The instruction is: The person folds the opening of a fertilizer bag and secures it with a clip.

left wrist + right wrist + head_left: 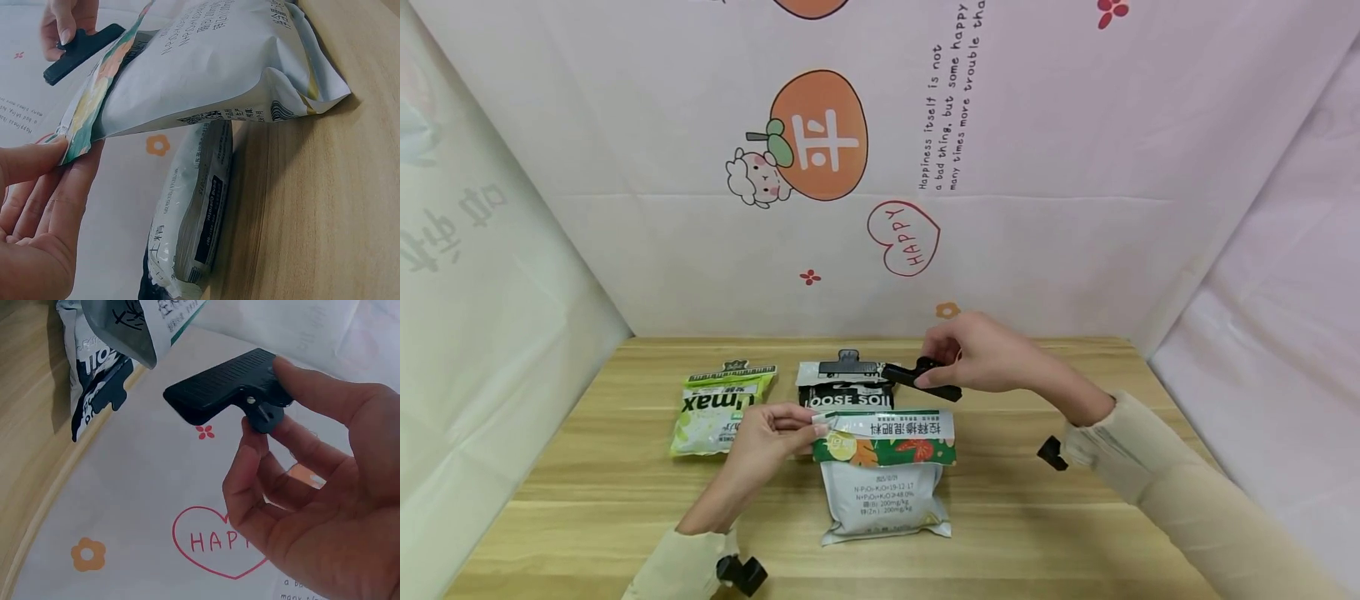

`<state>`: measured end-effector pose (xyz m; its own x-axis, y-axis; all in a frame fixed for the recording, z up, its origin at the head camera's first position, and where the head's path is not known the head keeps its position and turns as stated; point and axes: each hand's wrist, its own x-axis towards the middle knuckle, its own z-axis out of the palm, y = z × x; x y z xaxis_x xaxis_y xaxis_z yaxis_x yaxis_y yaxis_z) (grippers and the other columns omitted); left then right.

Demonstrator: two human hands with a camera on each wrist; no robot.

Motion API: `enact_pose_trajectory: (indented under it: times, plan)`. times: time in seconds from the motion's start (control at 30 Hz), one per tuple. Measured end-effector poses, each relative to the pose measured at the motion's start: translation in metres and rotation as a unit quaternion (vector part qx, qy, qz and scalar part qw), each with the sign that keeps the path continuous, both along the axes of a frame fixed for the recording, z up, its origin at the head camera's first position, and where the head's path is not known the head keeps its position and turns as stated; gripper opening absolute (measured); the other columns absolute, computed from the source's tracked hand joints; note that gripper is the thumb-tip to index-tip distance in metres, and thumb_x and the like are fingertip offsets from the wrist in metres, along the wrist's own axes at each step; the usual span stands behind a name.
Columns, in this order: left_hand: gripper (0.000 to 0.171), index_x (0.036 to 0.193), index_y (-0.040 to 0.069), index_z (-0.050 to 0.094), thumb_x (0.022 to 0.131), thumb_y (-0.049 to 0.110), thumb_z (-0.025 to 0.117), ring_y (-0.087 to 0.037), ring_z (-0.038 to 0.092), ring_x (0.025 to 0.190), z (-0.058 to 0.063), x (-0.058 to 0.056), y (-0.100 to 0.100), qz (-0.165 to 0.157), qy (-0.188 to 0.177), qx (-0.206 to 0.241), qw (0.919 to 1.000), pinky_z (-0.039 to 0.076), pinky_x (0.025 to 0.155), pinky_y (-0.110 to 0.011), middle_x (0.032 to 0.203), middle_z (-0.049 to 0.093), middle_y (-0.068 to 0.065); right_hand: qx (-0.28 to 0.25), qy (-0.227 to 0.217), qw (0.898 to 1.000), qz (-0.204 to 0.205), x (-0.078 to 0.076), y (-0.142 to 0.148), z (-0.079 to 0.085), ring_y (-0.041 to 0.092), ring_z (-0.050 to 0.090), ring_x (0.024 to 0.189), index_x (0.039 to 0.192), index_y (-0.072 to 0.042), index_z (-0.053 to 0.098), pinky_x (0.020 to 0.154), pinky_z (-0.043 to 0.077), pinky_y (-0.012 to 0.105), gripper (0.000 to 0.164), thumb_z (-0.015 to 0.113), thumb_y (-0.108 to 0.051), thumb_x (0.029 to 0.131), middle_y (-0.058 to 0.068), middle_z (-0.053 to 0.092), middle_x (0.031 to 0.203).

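A white fertilizer bag [883, 496] stands on the table with its green, patterned top folded over. My left hand [772, 437] pinches the left end of that fold between thumb and fingers, as the left wrist view also shows of the folded edge [94, 103]. Up and to the right, my right hand [981, 354] holds a black bag clip [921, 379] by its handle. The clip is in the air near the fold's top right, apart from the bag. In the right wrist view, thumb and fingers pinch the handle of the clip [222, 384].
Behind the fertilizer bag is a black and white soil bag [846, 396] with a dark clip [847, 364] across its top. Left of it lies a green bag [718, 417], also clipped at the top. A printed cloth [1037, 250] hangs behind the wooden table [587, 500].
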<state>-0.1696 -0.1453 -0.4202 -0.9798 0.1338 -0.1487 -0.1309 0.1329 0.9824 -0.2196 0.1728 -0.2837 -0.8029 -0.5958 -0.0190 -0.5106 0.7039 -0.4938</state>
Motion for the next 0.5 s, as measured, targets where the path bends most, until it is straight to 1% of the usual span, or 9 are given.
enact_pose_trajectory:
  times: [0.1, 0.2, 0.37, 0.5]
  plan:
    - [0.026, 0.109, 0.001, 0.076, 0.087, 0.013, 0.086, -0.017, 0.078, 0.086, 0.0, 0.0, 0.0, 0.0, -0.001, 0.001, 1.0, 0.068, 0.079, -0.028, 0.099, 0.082, -0.009, 0.002, 0.016, 0.999, 0.031, 0.001, -0.007, 0.001, 0.01, 0.056, 0.07, 0.087, -0.023, 0.068, 0.063, 0.048, 0.024, 0.016, 0.083, -0.029, 0.091, -0.009, 0.062, 0.072]
    - [0.026, 0.108, 0.001, 0.076, 0.087, 0.011, 0.085, -0.017, 0.078, 0.086, -0.001, 0.0, 0.0, 0.0, -0.005, 0.002, 1.0, 0.068, 0.079, -0.029, 0.098, 0.081, -0.008, -0.006, 0.027, 0.998, 0.059, 0.002, -0.013, 0.003, 0.009, 0.055, 0.066, 0.087, -0.022, 0.066, 0.059, 0.047, 0.023, 0.019, 0.083, -0.029, 0.092, -0.009, 0.06, 0.071]
    - [0.025, 0.108, 0.0, 0.075, 0.087, 0.01, 0.085, -0.017, 0.078, 0.086, -0.001, 0.0, 0.0, -0.003, 0.0, 0.003, 1.0, 0.068, 0.079, -0.029, 0.098, 0.081, -0.009, -0.026, 0.049, 0.995, 0.084, 0.004, -0.021, 0.007, 0.009, 0.05, 0.066, 0.082, -0.021, 0.063, 0.058, 0.042, 0.021, 0.024, 0.085, -0.027, 0.089, -0.009, 0.056, 0.071]
    - [0.025, 0.108, 0.0, 0.075, 0.087, 0.01, 0.085, -0.017, 0.078, 0.086, -0.001, -0.001, 0.0, -0.002, -0.001, 0.004, 1.0, 0.068, 0.079, -0.029, 0.098, 0.081, -0.009, -0.025, 0.057, 0.992, 0.107, 0.004, -0.027, 0.007, 0.009, 0.046, 0.068, 0.08, -0.021, 0.058, 0.059, 0.036, 0.022, 0.029, 0.085, -0.027, 0.089, -0.006, 0.051, 0.071]
